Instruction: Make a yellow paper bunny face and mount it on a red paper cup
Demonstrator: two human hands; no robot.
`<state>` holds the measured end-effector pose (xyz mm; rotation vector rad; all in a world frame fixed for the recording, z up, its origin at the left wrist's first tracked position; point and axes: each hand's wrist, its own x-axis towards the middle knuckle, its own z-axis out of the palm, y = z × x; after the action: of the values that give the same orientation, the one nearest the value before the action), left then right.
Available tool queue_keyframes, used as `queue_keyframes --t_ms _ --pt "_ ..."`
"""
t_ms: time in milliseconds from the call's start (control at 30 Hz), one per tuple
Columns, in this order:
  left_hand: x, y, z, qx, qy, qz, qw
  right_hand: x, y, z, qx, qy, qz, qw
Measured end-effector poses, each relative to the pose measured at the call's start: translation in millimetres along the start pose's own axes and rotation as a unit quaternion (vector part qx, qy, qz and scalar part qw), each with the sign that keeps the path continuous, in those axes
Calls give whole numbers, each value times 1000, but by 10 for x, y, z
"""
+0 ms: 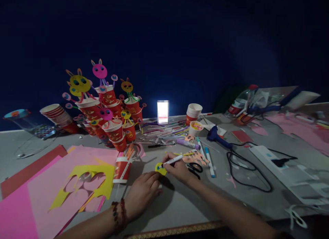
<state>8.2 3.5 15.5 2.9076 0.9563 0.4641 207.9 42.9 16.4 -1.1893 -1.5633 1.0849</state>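
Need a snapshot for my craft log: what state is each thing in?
Right hand: fingers shut on marker.
Marker: tip on disc.
Disc: flat on table.
Left hand: on table at disc's edge, grip unclear.
Red cup: on its side.
Yellow sheet: cut out, with holes.
Phone: upright, screen lit.
Bottle: on its side, capped.
Glue gun: lying down, corded.

A glowing rectangle (162,112) at the back of the tabletop (180,201) is blurred out. The right hand (180,170) hides part of the yellow disc (159,169). The drawing under the white marker (174,160) is too small to tell. Pink paper (15,211) runs off the left edge.
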Motion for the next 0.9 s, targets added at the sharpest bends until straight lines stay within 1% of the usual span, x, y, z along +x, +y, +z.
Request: queue_keyframes --t_ms 100,200,333,433,633,767,900 --pt "-15 -22 42 -2 8 3 1000 -7 123 42 -32 26 -20 999" --pt "-12 -44 47 -16 11 3 1000 -30 202 53 -54 33 -25 998" --pt "0 -73 27 -45 7 -8 999 -27 210 40 -71 7 -25 997" --pt "8 -87 14 -59 -8 -9 998 -22 201 35 -83 -11 -36 996" --pt "1 -109 13 -71 -12 -6 997 -31 211 38 -95 -20 -43 994" --pt "-19 -122 43 -74 -10 -10 997 -26 193 34 -101 -28 -34 994" --pt "-27 -131 60 -77 -21 -10 997 -27 197 36 -108 -35 -31 993"
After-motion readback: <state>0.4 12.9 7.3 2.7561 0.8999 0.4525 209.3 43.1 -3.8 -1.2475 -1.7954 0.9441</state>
